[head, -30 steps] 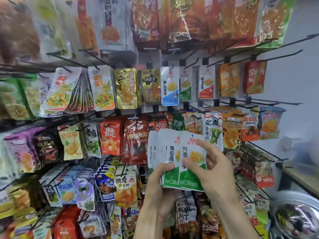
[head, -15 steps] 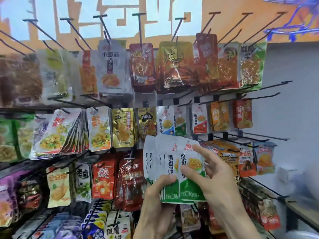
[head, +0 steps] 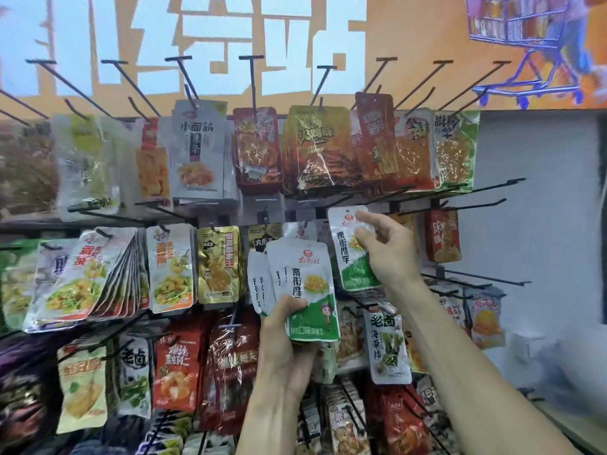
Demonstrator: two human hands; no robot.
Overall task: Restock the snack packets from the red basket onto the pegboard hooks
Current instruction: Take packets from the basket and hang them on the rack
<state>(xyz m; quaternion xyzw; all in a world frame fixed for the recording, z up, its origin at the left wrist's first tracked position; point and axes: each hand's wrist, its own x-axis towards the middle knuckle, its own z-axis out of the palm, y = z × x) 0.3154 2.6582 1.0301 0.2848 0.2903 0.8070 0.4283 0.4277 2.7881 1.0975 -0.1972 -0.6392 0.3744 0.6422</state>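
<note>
My left hand grips a fanned stack of white-and-green snack packets by their lower edges, in front of the pegboard's middle row. My right hand pinches a single white-and-green packet of the same kind, lifted up and to the right of the stack. Its punched top sits just below a black hook of the second row. The red basket is out of view.
The pegboard carries rows of hanging snack packets, with long black hooks jutting toward me along the top. Bare hooks stick out at the right near a plain white wall. An orange and blue sign spans the top.
My right hand has pulled one packet off the stack and raised it up and right toward the second-row hook. The view has tilted upward, showing more of the top hooks and sign.
</note>
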